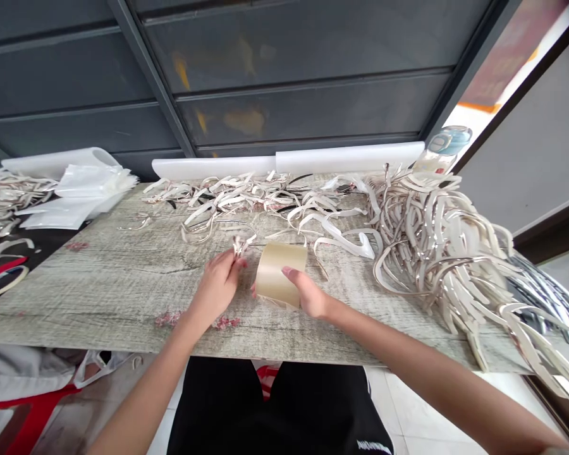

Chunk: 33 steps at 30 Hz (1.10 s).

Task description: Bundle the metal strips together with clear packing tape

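Observation:
Near the middle of the table, my right hand [309,294] is wrapped around a wide roll of yellowish clear tape [274,268], its thumb across the roll's outer face. Just left of the roll, my left hand [218,283] is closed in a pinch. Pale, shiny strip ends [238,245] stick up from its fingertips; the rest of them is hidden by the hand. Beyond both hands lies a loose spread of thin cream and silvery curved strips [246,197]. One broader white strip [346,240] curves just behind and right of the roll.
A large heap of curved strips [436,240] covers the table's right end, with dark glossy strips [545,291] beside it. White rolled sheets [351,157] lie along the grey panelled wall. At left are clear plastic sleeves [83,189], more strips and a red object [2,270].

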Each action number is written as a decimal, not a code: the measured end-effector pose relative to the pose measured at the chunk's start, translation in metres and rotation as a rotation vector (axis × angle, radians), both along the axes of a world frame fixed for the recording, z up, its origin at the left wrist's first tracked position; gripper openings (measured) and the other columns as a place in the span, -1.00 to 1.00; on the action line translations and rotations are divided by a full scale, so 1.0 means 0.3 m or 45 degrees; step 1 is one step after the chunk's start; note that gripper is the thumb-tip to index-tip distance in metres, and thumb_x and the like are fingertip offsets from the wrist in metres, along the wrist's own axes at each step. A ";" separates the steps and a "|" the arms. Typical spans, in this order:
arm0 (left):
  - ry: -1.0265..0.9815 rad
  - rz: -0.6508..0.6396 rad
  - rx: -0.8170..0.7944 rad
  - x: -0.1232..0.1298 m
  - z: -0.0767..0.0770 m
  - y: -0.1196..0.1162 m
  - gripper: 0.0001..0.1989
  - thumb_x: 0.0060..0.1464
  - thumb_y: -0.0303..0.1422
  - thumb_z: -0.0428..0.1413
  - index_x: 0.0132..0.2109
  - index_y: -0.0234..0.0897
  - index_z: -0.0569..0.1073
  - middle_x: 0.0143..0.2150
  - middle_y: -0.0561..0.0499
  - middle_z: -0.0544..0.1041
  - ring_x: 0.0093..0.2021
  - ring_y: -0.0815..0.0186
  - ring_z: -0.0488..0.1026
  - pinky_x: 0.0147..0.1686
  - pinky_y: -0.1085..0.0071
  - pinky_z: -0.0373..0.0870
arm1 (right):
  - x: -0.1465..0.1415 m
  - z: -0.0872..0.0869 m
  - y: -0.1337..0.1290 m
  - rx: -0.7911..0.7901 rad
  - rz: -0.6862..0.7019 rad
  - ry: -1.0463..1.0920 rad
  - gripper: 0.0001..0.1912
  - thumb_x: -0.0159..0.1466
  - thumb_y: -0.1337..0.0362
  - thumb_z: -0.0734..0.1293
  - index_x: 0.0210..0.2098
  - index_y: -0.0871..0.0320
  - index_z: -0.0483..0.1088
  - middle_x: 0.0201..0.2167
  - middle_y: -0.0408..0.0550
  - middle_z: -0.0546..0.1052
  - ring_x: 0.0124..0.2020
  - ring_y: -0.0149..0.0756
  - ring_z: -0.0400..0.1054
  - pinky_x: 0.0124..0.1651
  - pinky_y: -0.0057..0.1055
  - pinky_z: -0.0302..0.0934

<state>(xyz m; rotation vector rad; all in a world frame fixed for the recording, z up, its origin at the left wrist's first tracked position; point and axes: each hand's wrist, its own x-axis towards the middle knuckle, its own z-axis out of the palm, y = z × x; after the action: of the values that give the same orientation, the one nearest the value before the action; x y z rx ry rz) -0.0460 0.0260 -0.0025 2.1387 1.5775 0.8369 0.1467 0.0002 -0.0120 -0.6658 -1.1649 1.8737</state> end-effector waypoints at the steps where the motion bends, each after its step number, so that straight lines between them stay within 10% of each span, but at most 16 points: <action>1: -0.034 0.031 -0.004 -0.004 0.010 -0.035 -0.70 0.28 -0.23 -0.12 -0.24 -0.26 0.44 -0.06 -0.15 0.53 0.02 0.07 0.42 0.06 0.19 0.25 | 0.002 0.001 0.001 0.008 -0.009 -0.005 -0.28 0.02 -0.27 0.27 -0.03 0.15 0.36 -0.15 0.09 0.52 0.01 -0.03 0.38 0.05 -0.13 0.29; 6: -0.340 0.080 -0.341 -0.043 0.040 -0.278 -0.68 0.28 -0.11 -0.07 -0.06 -0.15 0.46 -0.23 0.00 0.54 -0.20 0.23 0.45 -0.11 0.39 0.34 | 0.013 -0.017 0.004 0.033 -0.089 -0.034 -0.37 0.07 -0.22 0.28 -0.11 0.15 0.39 -0.08 0.08 0.48 0.09 -0.04 0.31 0.17 -0.11 0.21; 13: -1.046 0.227 -0.604 -0.074 -0.034 -0.485 -0.63 0.19 -0.01 0.04 -0.34 -0.21 0.43 -0.50 0.05 0.31 -0.48 0.32 0.21 -0.42 0.40 0.24 | 0.010 -0.024 0.000 0.002 -0.088 -0.017 -0.43 0.08 -0.21 0.28 -0.18 0.15 0.41 -0.16 0.06 0.50 0.08 -0.06 0.33 0.13 -0.11 0.25; 24: -0.947 0.050 -0.871 0.085 -0.188 -0.550 -0.56 0.22 0.04 -0.04 -0.31 -0.24 0.46 -0.47 -0.02 0.52 -0.31 0.20 0.42 -0.16 0.31 0.31 | 0.010 -0.026 -0.007 -0.095 -0.050 -0.060 -0.37 0.03 -0.23 0.28 -0.15 0.15 0.42 -0.16 0.05 0.55 -0.09 -0.08 0.45 0.11 -0.10 0.27; 33: -1.089 0.095 -1.076 0.121 -0.217 -0.575 -0.59 0.10 0.02 0.14 -0.34 -0.29 0.47 -0.47 -0.04 0.56 -0.36 0.21 0.50 -0.13 0.27 0.41 | 0.009 -0.033 -0.002 -0.003 -0.138 -0.064 -0.37 0.05 -0.19 0.29 -0.06 0.13 0.40 -0.07 0.02 0.51 0.07 -0.06 0.35 0.15 -0.14 0.25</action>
<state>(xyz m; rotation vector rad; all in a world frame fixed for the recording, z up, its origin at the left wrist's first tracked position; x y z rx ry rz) -0.0098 -0.1465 -0.0676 0.9361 1.2042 0.7519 0.1495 -0.0005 -0.0219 -0.7662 -1.1355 1.7773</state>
